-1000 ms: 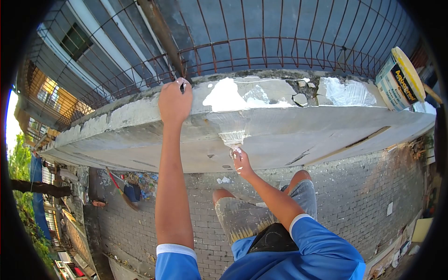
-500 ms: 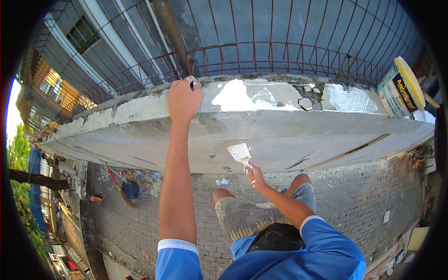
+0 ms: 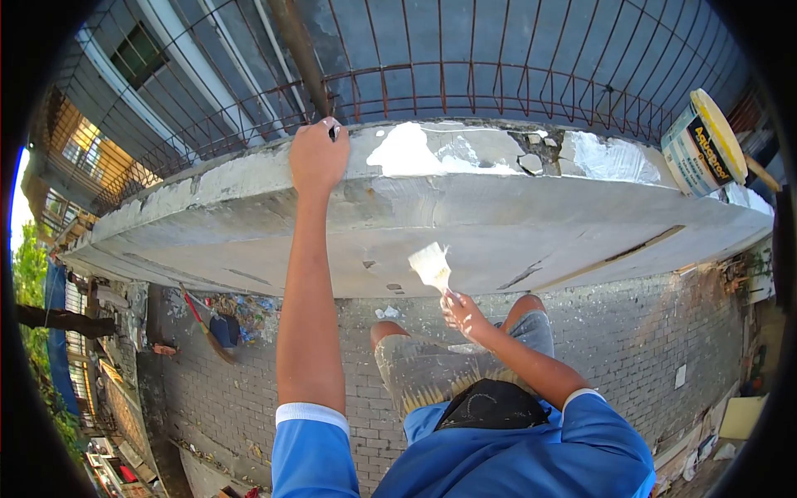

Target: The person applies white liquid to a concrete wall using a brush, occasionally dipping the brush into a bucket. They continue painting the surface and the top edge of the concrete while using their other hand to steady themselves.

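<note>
My right hand (image 3: 465,315) is closed round the handle of a paintbrush (image 3: 431,266), whose white-coated bristles point up in front of the wall's side face. My left hand (image 3: 320,156) rests at the top edge of the concrete wall (image 3: 498,207), beside a rusty post; its fingers curl round something dark that I cannot make out. Wet white paint (image 3: 404,151) lies on the wall top just right of that hand. Farther right are a broken, cracked patch (image 3: 531,163) and a thinner white smear (image 3: 613,158).
A yellow-rimmed paint bucket (image 3: 704,148) stands on the wall top at the right, with a wooden handle sticking out. Rusty wire mesh (image 3: 498,75) runs behind the wall. Below, a broom (image 3: 203,325) and a blue container (image 3: 224,329) lie at the left on brick paving (image 3: 631,357).
The view has shifted, so the wall and bucket sit slightly higher and farther left. The brush has tilted in my right hand, which is turned more. My left hand stays at the wall's edge.
</note>
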The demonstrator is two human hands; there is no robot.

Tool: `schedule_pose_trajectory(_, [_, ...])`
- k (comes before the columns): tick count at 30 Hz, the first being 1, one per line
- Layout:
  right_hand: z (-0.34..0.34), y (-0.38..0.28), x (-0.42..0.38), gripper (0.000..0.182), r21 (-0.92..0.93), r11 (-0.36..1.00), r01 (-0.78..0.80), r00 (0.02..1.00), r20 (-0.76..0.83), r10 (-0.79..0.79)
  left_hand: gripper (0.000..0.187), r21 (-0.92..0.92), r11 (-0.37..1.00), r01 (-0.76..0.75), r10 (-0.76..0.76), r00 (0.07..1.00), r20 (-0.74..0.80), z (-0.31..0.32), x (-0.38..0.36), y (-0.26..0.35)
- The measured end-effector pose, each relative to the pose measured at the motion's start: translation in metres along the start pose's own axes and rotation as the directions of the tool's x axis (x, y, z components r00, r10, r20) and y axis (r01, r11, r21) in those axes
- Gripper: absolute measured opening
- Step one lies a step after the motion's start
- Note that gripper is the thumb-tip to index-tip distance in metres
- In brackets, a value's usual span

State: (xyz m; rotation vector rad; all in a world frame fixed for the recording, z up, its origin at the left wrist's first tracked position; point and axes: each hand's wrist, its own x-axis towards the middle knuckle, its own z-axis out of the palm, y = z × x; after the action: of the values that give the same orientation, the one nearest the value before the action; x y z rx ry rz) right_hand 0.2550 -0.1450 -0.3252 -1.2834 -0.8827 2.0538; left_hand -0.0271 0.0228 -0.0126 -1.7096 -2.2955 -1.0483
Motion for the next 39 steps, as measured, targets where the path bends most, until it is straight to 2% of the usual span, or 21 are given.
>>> schedule_pose_trajectory(1, [0.017, -0.018, -0.002, 0.031, 0.083, 0.997, -0.002, 1.000, 0.002, 0.002, 0.028, -0.006, 1.000, -0.009, 0.009, 1.000, -0.028, 0.003, 0.000, -0.003])
schedule_pose_trajectory(3, [0.033, -0.042, 0.003, 0.032, 0.194, 0.976, 0.102, 0.984, 0.127, -0.128, 0.028, -0.008, 0.999, -0.031, 0.030, 0.998, -0.058, 0.005, -0.001, -0.005])
schedule_pose_trajectory(6, [0.073, -0.059, -0.009, 0.033, 0.288, 0.947, 0.144, 0.990, -0.030, -0.141, 0.028, -0.007, 0.998, -0.070, 0.069, 0.996, -0.063, 0.004, 0.000, -0.006])
schedule_pose_trajectory(9, [0.095, -0.064, -0.013, 0.032, 0.423, 0.890, 0.171, 0.985, -0.062, -0.159, 0.027, -0.021, 0.996, -0.088, 0.087, 0.994, -0.074, 0.009, -0.001, -0.009])
schedule_pose_trajectory(10, [0.093, -0.063, -0.013, 0.030, 0.477, 0.870, 0.125, 0.990, 0.003, -0.143, 0.027, -0.024, 0.996, -0.085, 0.083, 0.994, -0.075, 0.009, -0.001, -0.010])
schedule_pose_trajectory(14, [0.078, -0.054, -0.026, 0.028, 0.430, 0.887, 0.169, 0.983, -0.012, -0.182, 0.026, -0.026, 0.991, -0.134, 0.134, 0.991, 0.002, 0.012, 0.008, -0.018])
schedule_pose_trajectory(16, [0.065, -0.043, -0.043, 0.028, 0.337, 0.927, 0.162, 0.987, -0.056, -0.152, 0.026, -0.009, 0.996, -0.087, 0.088, 0.996, 0.024, 0.006, 0.006, -0.012])
schedule_pose_trajectory(19, [0.039, -0.034, -0.051, 0.029, 0.179, 0.979, 0.093, 0.992, -0.099, -0.077, 0.030, -0.002, 0.997, -0.073, 0.073, 0.997, -0.002, 0.008, 0.005, -0.014])
schedule_pose_trajectory(20, [0.033, -0.037, -0.053, 0.031, 0.136, 0.991, 0.001, 0.992, -0.124, 0.016, 0.031, -0.009, 0.999, -0.047, 0.047, 0.999, -0.013, 0.007, 0.003, -0.011])
schedule_pose_trajectory(23, [0.019, -0.034, -0.041, 0.034, 0.158, 0.987, -0.016, 1.000, 0.016, 0.014, 0.035, -0.004, 1.000, -0.030, 0.030, 1.000, 0.004, 0.007, 0.002, -0.012])
schedule_pose_trajectory(25, [0.028, -0.037, -0.027, 0.034, 0.248, 0.964, -0.099, 0.995, 0.027, 0.095, 0.040, -0.003, 0.998, -0.070, 0.070, 0.997, -0.036, 0.007, -0.001, -0.012])
schedule_pose_trajectory(27, [0.042, -0.046, -0.011, 0.034, 0.365, 0.909, -0.199, 0.980, 0.052, 0.194, 0.031, -0.022, 0.995, -0.093, 0.091, 0.994, -0.067, 0.003, -0.002, -0.010])
schedule_pose_trajectory(28, [0.045, -0.049, 0.001, 0.034, 0.409, 0.881, -0.239, 0.971, 0.123, 0.206, 0.028, -0.031, 0.994, -0.108, 0.105, 0.991, -0.083, 0.002, -0.002, -0.009])
schedule_pose_trajectory(32, [0.081, -0.095, 0.000, 0.035, 0.349, 0.929, -0.119, 0.993, 0.021, 0.119, 0.028, -0.033, 0.997, -0.067, 0.065, 0.996, -0.065, -0.001, -0.001, -0.007])
schedule_pose_trajectory(35, [0.098, -0.123, -0.023, 0.035, 0.385, 0.922, -0.053, 0.999, 0.009, 0.054, 0.028, -0.040, 0.998, -0.042, 0.039, 0.996, -0.074, 0.001, -0.004, -0.007])
schedule_pose_trajectory(39, [0.094, -0.091, -0.036, 0.034, 0.401, 0.916, -0.030, 0.998, -0.043, 0.052, 0.028, -0.064, 0.997, -0.049, 0.044, 0.997, -0.071, -0.002, -0.006, -0.004])
